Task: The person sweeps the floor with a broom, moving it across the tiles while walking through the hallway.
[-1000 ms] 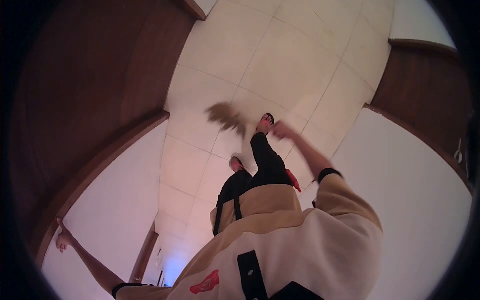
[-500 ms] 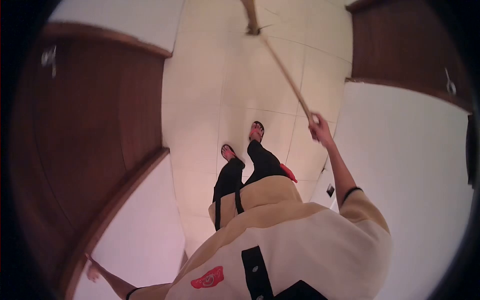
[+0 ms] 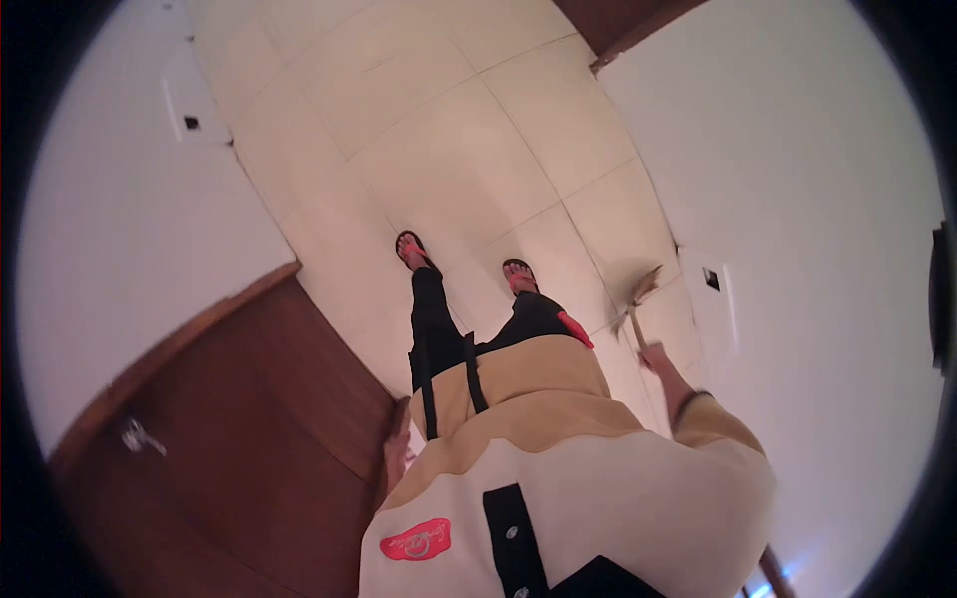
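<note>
My right hand (image 3: 653,357) is closed around the handle of a broom (image 3: 638,321) on the right side of my body. The broom's brownish head, blurred by motion, is low over the pale tiles close to the right wall. On the other side, my left hand (image 3: 398,454) hangs beside my hip, partly covered by my shirt. It holds nothing I can see, and its fingers look loose. Behind it in this view is a dark brown door (image 3: 249,429).
Pale floor tiles (image 3: 429,130) run ahead between two white walls (image 3: 788,179). My sandalled feet (image 3: 409,249) are apart on them. A metal handle (image 3: 143,437) sticks out from the door at lower left. Another brown door (image 3: 623,20) is at the top.
The broom head has swung from far ahead to close by my right side, with my right hand lower. My left hand has come in beside my body. My view has turned and my feet have stepped.
</note>
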{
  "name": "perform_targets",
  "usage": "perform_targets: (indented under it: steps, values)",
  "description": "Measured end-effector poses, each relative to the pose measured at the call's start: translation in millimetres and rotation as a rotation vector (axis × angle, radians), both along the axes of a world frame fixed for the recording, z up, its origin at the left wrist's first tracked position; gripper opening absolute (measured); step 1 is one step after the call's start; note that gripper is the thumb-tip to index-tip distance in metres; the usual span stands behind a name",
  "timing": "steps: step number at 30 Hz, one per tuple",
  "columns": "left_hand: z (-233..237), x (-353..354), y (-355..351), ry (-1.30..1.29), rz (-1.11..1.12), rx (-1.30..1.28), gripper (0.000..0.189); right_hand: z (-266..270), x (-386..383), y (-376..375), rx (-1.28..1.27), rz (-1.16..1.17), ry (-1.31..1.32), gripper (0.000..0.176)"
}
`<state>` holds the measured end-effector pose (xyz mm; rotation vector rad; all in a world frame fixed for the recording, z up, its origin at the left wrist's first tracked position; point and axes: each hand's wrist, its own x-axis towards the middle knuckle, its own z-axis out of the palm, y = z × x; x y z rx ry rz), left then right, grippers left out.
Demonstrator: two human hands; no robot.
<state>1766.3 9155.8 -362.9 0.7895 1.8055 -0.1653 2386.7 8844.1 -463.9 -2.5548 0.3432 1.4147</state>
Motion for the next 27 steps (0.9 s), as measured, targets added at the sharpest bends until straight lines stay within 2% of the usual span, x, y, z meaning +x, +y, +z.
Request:
perform_targets:
  steps: [1, 2, 3, 4, 5, 6, 7, 8, 9, 11, 13, 14, 16, 17, 20, 22, 23, 25, 26, 27]
  values:
    - [-5, 4, 42, -0.068, -0.020, 0.049, 0.024, -30, -16, 49, -0.014, 0.055, 0.057, 0.020]
    - [20, 52, 108, -0.066, 0.175, -0.009, 0.014, -128, -31, 73, 0.349, -0.399, 0.035, 0.009]
    - [19, 65, 155, -0.066, -0.014, 0.137, 0.006, -123, -55, 162, 0.415, 0.093, 0.057, 0.008]
    - [21, 75, 195, -0.144, -0.300, 0.309, 0.007, -105, -81, 264, 0.403, 0.734, -0.094, 0.007]
    - [21, 95, 231, -0.232, -0.576, 0.489, 0.007, -79, -108, 371, 0.432, 1.153, -0.338, 0.006]
    - [32, 121, 255, -0.303, -0.602, 0.342, 0.009, -69, -127, 451, 0.537, 1.257, -0.463, 0.005]
    - [54, 154, 271, -0.367, -0.625, 0.191, 0.011, -64, -145, 517, 0.629, 1.244, -0.521, 0.005]
    - [75, 192, 283, -0.487, -0.795, 0.147, 0.015, -54, -155, 573, 0.681, 1.192, -0.561, 0.005]
    - [59, 196, 277, -0.664, -0.794, 0.066, 0.016, -44, -165, 610, 0.717, 1.085, -0.564, 0.006]
    - [73, 237, 270, -0.783, -0.998, -0.204, 0.016, -32, -177, 638, 0.750, 0.832, -0.556, 0.018]
    - [59, 245, 249, -0.898, -1.224, -0.266, 0.019, -21, -177, 652, 0.772, 0.583, -0.560, 0.033]
    - [55, 247, 248, -0.875, -1.323, -0.259, 0.021, -14, -172, 654, 0.777, 0.462, -0.568, 0.041]
    - [57, 256, 254, -0.842, -1.540, -0.243, 0.024, 10, -157, 630, 0.945, 0.370, -0.367, 0.047]
    - [62, 257, 262, -0.816, -1.478, -0.328, 0.024, 26, -150, 605, 1.017, 0.310, -0.279, 0.050]
    - [64, 264, 276, -0.908, -1.620, -0.333, 0.024, 142, -116, 545, 0.929, 0.182, 0.010, 0.051]
    - [58, 257, 275, -0.894, -1.652, -0.441, 0.022, 111, -122, 470, 0.955, 0.151, -0.144, 0.050]
    - [61, 263, 279, -0.900, -1.647, -0.469, 0.022, 124, -119, 437, 0.857, 0.165, -0.196, 0.051]
    - [59, 279, 280, -0.912, -1.649, -0.499, 0.021, 185, -125, 391, 0.820, -0.006, -0.252, 0.051]
    - [64, 276, 284, -0.892, -1.669, -0.533, 0.022, 168, -144, 350, 0.881, -0.078, -0.374, 0.051]
    - [64, 272, 292, -0.887, -1.695, -0.549, 0.022, 172, -162, 320, 0.705, -0.059, -0.407, 0.051]
